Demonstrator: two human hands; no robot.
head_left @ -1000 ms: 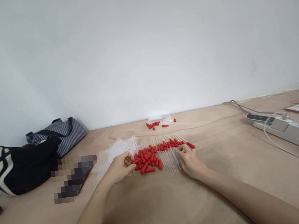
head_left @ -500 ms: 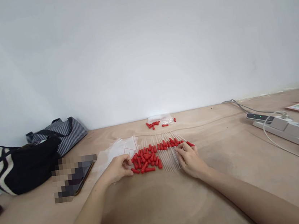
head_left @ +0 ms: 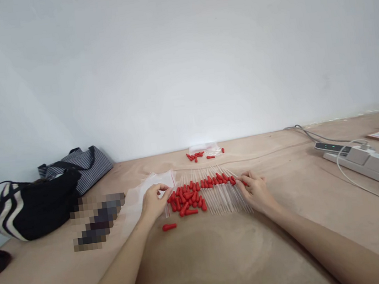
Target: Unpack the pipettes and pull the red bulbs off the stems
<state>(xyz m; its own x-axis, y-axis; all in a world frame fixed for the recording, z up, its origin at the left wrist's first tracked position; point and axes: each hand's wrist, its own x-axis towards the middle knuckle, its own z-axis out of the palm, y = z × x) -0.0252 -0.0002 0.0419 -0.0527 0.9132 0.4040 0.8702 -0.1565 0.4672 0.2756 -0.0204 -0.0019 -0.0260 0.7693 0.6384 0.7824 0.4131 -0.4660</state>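
A heap of small red rubber caps point(head_left: 187, 199) lies on the wooden table point(head_left: 224, 257), beside a row of thin clear glass tubes point(head_left: 222, 195), several with red caps on their far ends. My left hand point(head_left: 153, 201) sits at the heap's left edge, fingers curled in a pinch; what it holds is too small to name. My right hand point(head_left: 257, 192) rests at the right end of the row, fingers closed on a red-capped tube point(head_left: 241, 182). One loose red cap point(head_left: 169, 227) lies alone, nearer to me.
Clear plastic bags point(head_left: 147, 188) lie left of the heap. A few more red caps and a small bag point(head_left: 204, 153) sit by the wall. Striped and black bags point(head_left: 34, 202) stand at the left. A power strip with cables point(head_left: 365, 164) is on the right.
My right hand moved right to the end of the tube row. My left hand shifted slightly up. One red cap now lies apart, closer to me. The view tilted a little.
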